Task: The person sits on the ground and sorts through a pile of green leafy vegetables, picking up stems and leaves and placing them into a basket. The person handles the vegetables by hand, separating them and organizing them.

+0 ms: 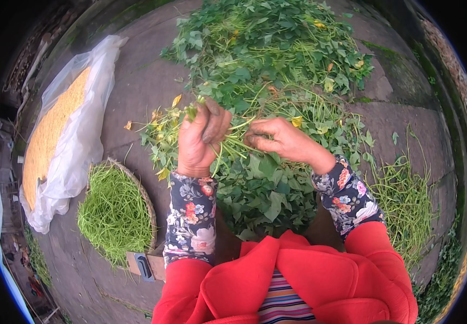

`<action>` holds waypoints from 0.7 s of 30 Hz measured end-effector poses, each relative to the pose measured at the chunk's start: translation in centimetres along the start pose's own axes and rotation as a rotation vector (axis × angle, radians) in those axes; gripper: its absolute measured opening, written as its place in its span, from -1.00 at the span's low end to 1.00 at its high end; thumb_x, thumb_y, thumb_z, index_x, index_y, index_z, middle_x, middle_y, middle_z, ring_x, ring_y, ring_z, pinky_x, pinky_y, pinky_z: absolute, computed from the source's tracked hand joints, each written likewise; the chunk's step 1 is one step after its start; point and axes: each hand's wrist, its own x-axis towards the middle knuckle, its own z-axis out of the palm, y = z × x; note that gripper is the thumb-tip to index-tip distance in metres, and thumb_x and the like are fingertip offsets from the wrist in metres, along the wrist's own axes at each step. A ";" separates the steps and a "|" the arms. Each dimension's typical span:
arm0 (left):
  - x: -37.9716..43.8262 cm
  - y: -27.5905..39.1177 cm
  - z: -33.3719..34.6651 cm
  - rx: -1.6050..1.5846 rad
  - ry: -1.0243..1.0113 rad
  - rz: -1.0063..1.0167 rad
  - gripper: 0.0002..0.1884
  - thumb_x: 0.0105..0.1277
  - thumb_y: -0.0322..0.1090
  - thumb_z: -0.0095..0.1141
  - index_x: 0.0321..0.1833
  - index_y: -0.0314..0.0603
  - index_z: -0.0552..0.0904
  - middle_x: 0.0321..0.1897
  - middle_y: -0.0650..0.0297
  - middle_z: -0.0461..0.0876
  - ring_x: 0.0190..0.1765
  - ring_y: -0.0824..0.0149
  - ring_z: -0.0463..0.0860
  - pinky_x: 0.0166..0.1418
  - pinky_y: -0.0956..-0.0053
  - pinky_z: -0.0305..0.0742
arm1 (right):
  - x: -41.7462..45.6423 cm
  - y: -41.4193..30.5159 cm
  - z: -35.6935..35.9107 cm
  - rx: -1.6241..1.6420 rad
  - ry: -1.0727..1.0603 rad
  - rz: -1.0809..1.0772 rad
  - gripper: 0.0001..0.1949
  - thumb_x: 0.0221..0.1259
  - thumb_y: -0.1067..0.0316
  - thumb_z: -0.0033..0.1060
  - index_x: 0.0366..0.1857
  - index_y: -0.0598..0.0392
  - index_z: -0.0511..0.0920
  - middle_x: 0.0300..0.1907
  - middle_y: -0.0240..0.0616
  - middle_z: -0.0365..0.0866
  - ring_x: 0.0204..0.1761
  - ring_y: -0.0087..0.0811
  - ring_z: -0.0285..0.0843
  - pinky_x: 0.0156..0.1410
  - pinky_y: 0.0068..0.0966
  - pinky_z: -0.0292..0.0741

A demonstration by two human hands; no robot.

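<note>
A bunch of green leaf stems (233, 146) is in my left hand (207, 135), its fingers curled around it and cut ends poking out above the thumb. Close on the right, my right hand (276, 139) pinches stems of the same bunch between thumb and fingertips; the tips are partly hidden. Beneath and below the hands lie broad green leaves (274, 202). A large heap of leafy green vines (270, 52), with some yellow leaves, spreads beyond both hands.
At left, a round woven basket (152, 218) holds thin green stems (114, 214). Beyond it, yellow grain (55, 133) lies on clear plastic sheeting (71, 166). A dark object (143, 266) rests on a board beside the basket. Loose stems (403, 206) lie on the paving at right.
</note>
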 end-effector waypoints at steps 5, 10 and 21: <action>0.1 0.3 1.0 0.013 0.047 0.005 -0.68 0.61 -0.03 -0.05 -0.19 -0.10 0.56 -0.69 0.53 0.21 -0.56 0.55 0.15 -0.50 0.59 -0.02 | 0.4 -0.2 0.2 -0.134 0.296 0.004 -0.83 0.32 0.33 0.14 -0.28 0.23 0.62 -0.35 -0.17 0.67 -0.31 -0.23 0.66 -0.12 -0.36 0.57; 0.1 0.3 0.4 0.022 0.055 0.026 -0.68 0.62 -0.02 -0.08 -0.20 -0.08 0.53 -0.69 0.55 0.19 -0.55 0.56 0.14 -0.51 0.60 -0.03 | 0.1 2.2 -1.6 0.262 0.380 0.142 -0.81 0.39 0.40 0.04 -0.23 0.26 0.65 -0.31 -0.30 0.73 -0.30 -0.60 0.62 -0.13 -0.58 0.55; 0.4 0.4 0.2 0.034 0.093 0.054 -0.70 0.62 -0.02 -0.07 -0.14 -0.05 0.56 -0.68 0.56 0.18 -0.54 0.58 0.12 -0.49 0.61 -0.04 | -0.3 1.7 1.9 0.751 -0.098 0.338 -0.70 0.42 0.18 0.27 -0.13 0.28 0.71 -0.12 -0.26 0.78 -0.23 -0.64 0.60 -0.09 -0.60 0.57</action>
